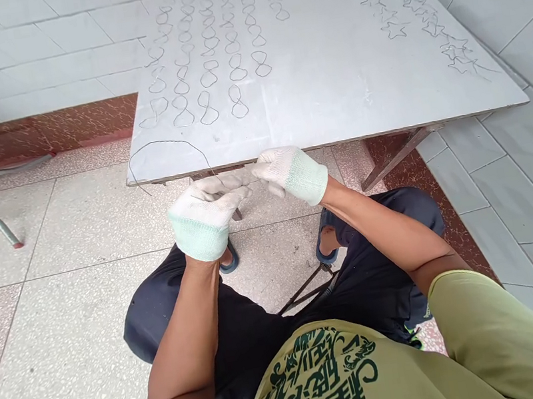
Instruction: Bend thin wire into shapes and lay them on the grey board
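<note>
Across the pale surface [323, 109], bent-wire figure-eights [235, 66] lie in rows toward the left and wire stars [432, 25] gather along the right. Just off its near edge, the person's gloved left hand [207, 209] grips a thin wire [166, 140] between thumb and fingers, while the gloved right hand [293, 174] curls its fingers close by — whether it pinches the wire too, I cannot tell. From the left hand the wire arcs leftward past the surface's near-left corner — its tip loose.
</note>
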The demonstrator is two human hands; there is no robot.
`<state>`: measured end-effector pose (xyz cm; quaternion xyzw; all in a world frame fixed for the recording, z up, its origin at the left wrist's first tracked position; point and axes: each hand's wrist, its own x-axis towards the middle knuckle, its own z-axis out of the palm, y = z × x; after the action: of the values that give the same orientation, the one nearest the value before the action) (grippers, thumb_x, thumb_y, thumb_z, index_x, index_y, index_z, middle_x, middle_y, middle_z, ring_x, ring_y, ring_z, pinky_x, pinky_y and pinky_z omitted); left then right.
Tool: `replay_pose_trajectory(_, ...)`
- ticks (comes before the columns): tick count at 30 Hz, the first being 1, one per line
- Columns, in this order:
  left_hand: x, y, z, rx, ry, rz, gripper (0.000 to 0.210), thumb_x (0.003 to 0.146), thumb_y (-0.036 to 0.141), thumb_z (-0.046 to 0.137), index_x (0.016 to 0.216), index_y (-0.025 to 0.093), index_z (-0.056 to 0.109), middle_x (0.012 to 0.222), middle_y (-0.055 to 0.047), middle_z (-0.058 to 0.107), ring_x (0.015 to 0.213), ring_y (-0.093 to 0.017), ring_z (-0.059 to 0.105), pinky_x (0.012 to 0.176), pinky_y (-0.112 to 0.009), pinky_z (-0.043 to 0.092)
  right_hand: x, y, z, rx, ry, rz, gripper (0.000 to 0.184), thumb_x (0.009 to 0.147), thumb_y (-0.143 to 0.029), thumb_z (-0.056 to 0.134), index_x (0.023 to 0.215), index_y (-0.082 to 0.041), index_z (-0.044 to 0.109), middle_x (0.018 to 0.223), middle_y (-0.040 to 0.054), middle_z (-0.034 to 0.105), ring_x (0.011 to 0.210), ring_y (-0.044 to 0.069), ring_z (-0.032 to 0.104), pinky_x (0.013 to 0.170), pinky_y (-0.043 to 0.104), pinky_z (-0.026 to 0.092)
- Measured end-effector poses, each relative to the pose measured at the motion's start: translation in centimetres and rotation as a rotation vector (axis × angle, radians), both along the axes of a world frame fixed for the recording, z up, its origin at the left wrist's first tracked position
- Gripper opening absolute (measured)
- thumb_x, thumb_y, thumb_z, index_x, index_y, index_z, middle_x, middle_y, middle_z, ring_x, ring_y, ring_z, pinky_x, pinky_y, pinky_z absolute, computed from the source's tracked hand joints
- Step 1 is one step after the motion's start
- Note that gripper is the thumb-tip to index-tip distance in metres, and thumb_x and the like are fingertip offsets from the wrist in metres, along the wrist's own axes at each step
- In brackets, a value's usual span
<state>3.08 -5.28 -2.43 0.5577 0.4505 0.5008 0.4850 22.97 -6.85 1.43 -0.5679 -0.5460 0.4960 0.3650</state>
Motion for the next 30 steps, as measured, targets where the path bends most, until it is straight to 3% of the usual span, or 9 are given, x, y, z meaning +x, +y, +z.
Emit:
replay_pose_trajectory(5, 0.5, -0.5, 0.2, 0.071, 0.044, 0.098, 0.009, 0.077, 0.025, 0.089, 0.070, 0.024, 0.085, 0.087, -0.007, 0.087, 0.095, -0.028, 0.086, 0.079, -0.035, 0.070, -0.6, -0.6, 0.1, 0.100, -0.058, -0.021, 0.045, 0.112, -0.026, 0.068, 0.070, -0.027, 0.053, 0.057, -0.0053, 0.055, 0.062, 0.015, 0.049, 0.066, 0.032, 0.040)
replay_pose_trajectory(9, 1.2, 0.4, -0.1, 0.075, -0.131, 0.088, 0.028, 0.081, 0.030, 0.086, 0.062, 0.025, 0.066, 0.073, -0.004, 0.073, 0.085, -0.023, 0.078, 0.093, -0.041, 0.070, -0.8, -0.3, -0.7, 0.132, -0.017, -0.134, 0.047, 0.115, -0.031, 0.067, 0.071, -0.028, 0.051, 0.062, -0.0047, 0.057, 0.067, 0.016, 0.053, 0.071, 0.033, 0.045)
replay_pose_trajectory(11, 1.4, 0.9, -0.2, 0.064, -0.225, 0.046, 0.032, 0.079, 0.032, 0.088, 0.062, 0.026, 0.062, 0.071, -0.002, 0.067, 0.076, -0.020, 0.071, 0.092, -0.042, 0.070, -0.6, -0.2, -0.9, 0.146, 0.002, -0.136, 0.046, 0.115, -0.032, 0.069, 0.072, -0.028, 0.054, 0.063, -0.0046, 0.059, 0.068, 0.016, 0.056, 0.074, 0.032, 0.048)
replay_pose_trajectory(14, 1.5, 1.3, -0.3, 0.062, -0.263, 0.041, 0.027, 0.076, 0.031, 0.090, 0.063, 0.025, 0.067, 0.069, -0.001, 0.065, 0.072, -0.018, 0.067, 0.089, -0.040, 0.069, -0.3, -0.1, -0.7, 0.130, 0.081, -0.097, 0.043, 0.115, -0.031, 0.071, 0.075, -0.027, 0.059, 0.063, -0.0049, 0.060, 0.065, 0.015, 0.058, 0.073, 0.031, 0.051)
replay_pose_trajectory(18, 1.2, 1.2, -0.4, 0.043, -0.164, 0.069, 0.019, 0.078, 0.031, 0.087, 0.065, 0.024, 0.074, 0.071, -0.005, 0.074, 0.077, -0.021, 0.074, 0.082, -0.036, 0.067, 0.1, 0.3, -0.3, 0.101, 0.168, -0.110, 0.036, 0.116, -0.029, 0.070, 0.080, -0.025, 0.067, 0.063, -0.0039, 0.065, 0.064, 0.014, 0.062, 0.073, 0.028, 0.056)
replay_pose_trajectory(23, 0.3, 1.0, -0.2, 0.031, -0.097, 0.098, 0.011, 0.083, 0.033, 0.091, 0.084, 0.022, 0.088, 0.081, -0.006, 0.084, 0.070, -0.020, 0.076, 0.068, -0.032, 0.062, 1.4, 1.0, -0.4, 0.155, 0.154, -0.161, 0.027, 0.115, -0.028, 0.071, 0.088, -0.024, 0.071, 0.076, -0.0006, 0.075, 0.070, 0.014, 0.068, 0.075, 0.027, 0.061)
replay_pose_trajectory(30, -0.1, 1.0, 0.6, -0.034, -0.039, 0.083, 0.013, 0.080, 0.031, 0.093, 0.087, 0.020, 0.089, 0.075, -0.006, 0.082, 0.059, -0.020, 0.070, 0.060, -0.033, 0.057, 3.5, 0.7, -0.9, 0.296, -0.107, 0.077, 0.014, 0.103, -0.036, 0.083, 0.107, -0.023, 0.088, 0.107, 0.0033, 0.089, 0.103, 0.022, 0.082, 0.100, 0.036, 0.066)
